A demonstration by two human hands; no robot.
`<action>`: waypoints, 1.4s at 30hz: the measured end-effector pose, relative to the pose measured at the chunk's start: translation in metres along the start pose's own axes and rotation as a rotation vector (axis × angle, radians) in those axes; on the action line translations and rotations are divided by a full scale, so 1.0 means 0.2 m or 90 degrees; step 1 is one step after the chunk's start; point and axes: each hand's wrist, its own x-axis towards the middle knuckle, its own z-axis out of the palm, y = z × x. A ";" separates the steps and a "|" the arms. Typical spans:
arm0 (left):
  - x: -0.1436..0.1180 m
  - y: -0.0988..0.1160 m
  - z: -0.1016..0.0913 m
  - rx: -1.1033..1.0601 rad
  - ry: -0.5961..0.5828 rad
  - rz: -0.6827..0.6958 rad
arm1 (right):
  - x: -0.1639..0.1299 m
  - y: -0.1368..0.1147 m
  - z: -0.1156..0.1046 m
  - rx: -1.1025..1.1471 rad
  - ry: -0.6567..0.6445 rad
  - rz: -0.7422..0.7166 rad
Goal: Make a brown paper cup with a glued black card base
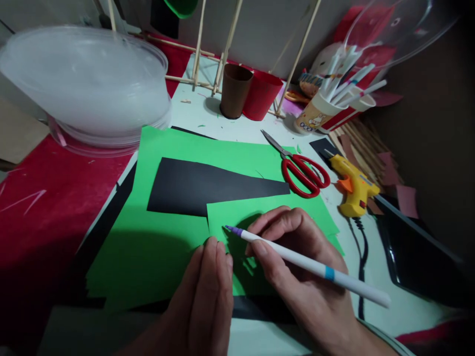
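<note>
- My right hand (297,262) grips pen (308,264), tip over green paper (148,247).
- My left hand (208,291) lies flat, unclenched, on paper's near edge.
- Scissors (302,170) beside paper's far-right corner.

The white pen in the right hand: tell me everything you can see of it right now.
The white pen is a slim, plastic-looking marker with a purple tip at its left end and a blue band toward the back. It lies at a low slant, tip pointing left and hovering at the green paper beside the left hand. The right hand grips it between thumb and fingers; its rear end juts out past the hand to the lower right.
</note>
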 end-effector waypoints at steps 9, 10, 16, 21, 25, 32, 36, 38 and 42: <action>-0.03 0.01 -0.02 -0.075 -0.028 -0.046 | 0.01 -0.01 -0.01 -0.021 0.016 -0.001; -0.03 0.01 -0.02 -0.081 -0.024 -0.052 | 0.01 -0.01 -0.01 -0.025 0.017 -0.002; -0.03 0.00 -0.02 -0.097 -0.018 -0.067 | 0.00 0.00 0.01 -0.031 0.007 -0.010; -0.03 0.00 -0.03 -0.092 -0.026 -0.035 | 0.00 0.01 -0.01 -0.023 0.000 -0.010; -0.03 0.00 -0.03 -0.096 -0.026 -0.042 | 0.00 0.01 -0.01 -0.030 0.003 -0.014; -0.03 -0.01 -0.03 -0.110 -0.022 -0.042 | 0.00 0.00 0.00 -0.041 -0.003 -0.030; -0.03 -0.01 -0.04 -0.090 -0.035 -0.024 | 0.00 0.00 -0.02 -0.036 -0.009 -0.023; -0.03 -0.01 -0.04 -0.081 -0.038 -0.022 | 0.00 0.00 -0.02 -0.025 -0.011 -0.018; -0.03 0.00 -0.04 -0.079 -0.053 -0.018 | 0.00 0.00 0.00 -0.028 -0.008 -0.011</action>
